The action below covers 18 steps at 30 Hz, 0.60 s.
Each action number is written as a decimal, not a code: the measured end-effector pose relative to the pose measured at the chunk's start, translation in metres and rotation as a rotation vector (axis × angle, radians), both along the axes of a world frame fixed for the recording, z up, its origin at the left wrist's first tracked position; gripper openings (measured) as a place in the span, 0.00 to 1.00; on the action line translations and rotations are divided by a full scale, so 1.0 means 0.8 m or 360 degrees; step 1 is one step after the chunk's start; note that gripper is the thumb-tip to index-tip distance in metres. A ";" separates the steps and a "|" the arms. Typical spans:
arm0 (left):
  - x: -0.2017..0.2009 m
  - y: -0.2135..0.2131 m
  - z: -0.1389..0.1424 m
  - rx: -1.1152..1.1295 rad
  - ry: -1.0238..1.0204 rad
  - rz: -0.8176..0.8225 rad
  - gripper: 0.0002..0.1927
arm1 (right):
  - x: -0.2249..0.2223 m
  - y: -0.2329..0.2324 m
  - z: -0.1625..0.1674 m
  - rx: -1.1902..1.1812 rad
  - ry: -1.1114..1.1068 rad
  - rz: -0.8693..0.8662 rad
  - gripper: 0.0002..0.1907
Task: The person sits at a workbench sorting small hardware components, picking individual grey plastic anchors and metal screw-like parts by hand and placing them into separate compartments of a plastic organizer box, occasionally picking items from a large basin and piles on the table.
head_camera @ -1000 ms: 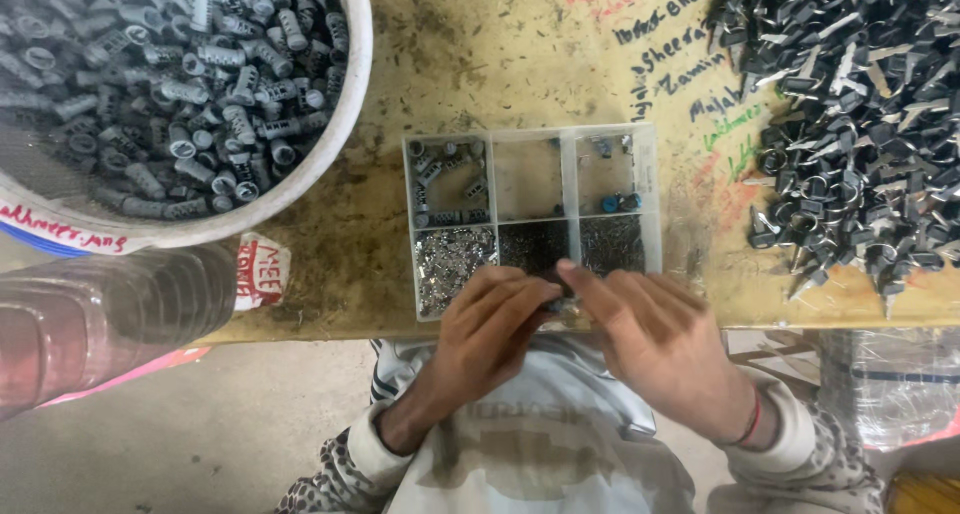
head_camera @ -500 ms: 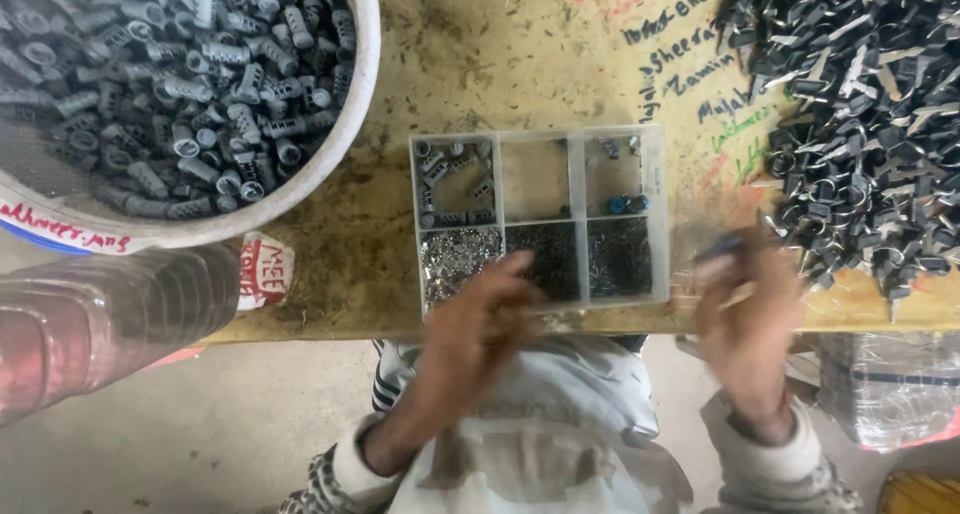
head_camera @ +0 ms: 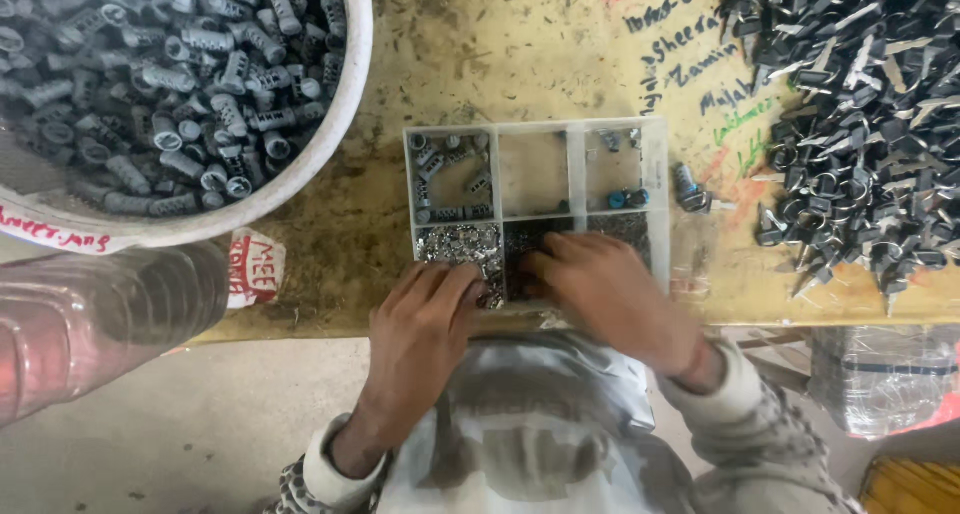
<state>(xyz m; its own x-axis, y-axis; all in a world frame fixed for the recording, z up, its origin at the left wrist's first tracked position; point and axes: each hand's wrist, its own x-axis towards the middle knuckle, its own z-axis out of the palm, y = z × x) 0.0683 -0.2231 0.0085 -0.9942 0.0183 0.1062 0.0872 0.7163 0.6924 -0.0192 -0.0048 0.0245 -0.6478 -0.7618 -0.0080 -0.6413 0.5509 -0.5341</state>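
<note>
A clear plastic box [head_camera: 655, 164] with six compartments sits at the bench's near edge. Its far-left cell holds grey plastic sleeves [head_camera: 450, 174], and its far-right cell holds a few small blue-grey pieces [head_camera: 625, 196]. My left hand [head_camera: 425, 319] rests with curled fingertips on the shiny silver bits [head_camera: 455, 242] in the near-left cell. My right hand [head_camera: 610, 294] reaches its fingertips into the dark bits [head_camera: 525, 236] in the near-middle cell. What the fingers pinch is hidden. A small grey assembled piece [head_camera: 690, 189] lies on the bench just right of the box.
A big white tub [head_camera: 330, 144] full of grey plastic sleeves fills the far left. A heap of dark metal clips [head_camera: 860, 124] covers the far right. A clear plastic bottle [head_camera: 100, 314] lies at the left, off the bench edge. Coloured scribbles mark the worn bench top [head_camera: 500, 54].
My right hand swung out to the right of the box, then came back to the near-middle cell. A small grey piece now lies right of the box. My left hand stayed at the near-left cell.
</note>
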 end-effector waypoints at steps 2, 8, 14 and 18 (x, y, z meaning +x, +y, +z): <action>0.004 -0.001 0.000 0.0085 0.0065 0.0040 0.06 | -0.004 -0.014 -0.004 0.0073 0.0221 0.0086 0.11; 0.016 -0.002 -0.015 0.0386 -0.0016 0.0114 0.08 | -0.002 -0.004 -0.008 0.0240 -0.0103 -0.0104 0.10; 0.016 -0.004 -0.020 0.0401 0.0050 0.0175 0.11 | 0.006 0.002 -0.010 0.0001 -0.0127 -0.0403 0.06; 0.019 -0.009 -0.019 0.0406 0.0055 0.0144 0.08 | 0.014 0.011 -0.019 -0.0285 -0.0172 -0.0554 0.07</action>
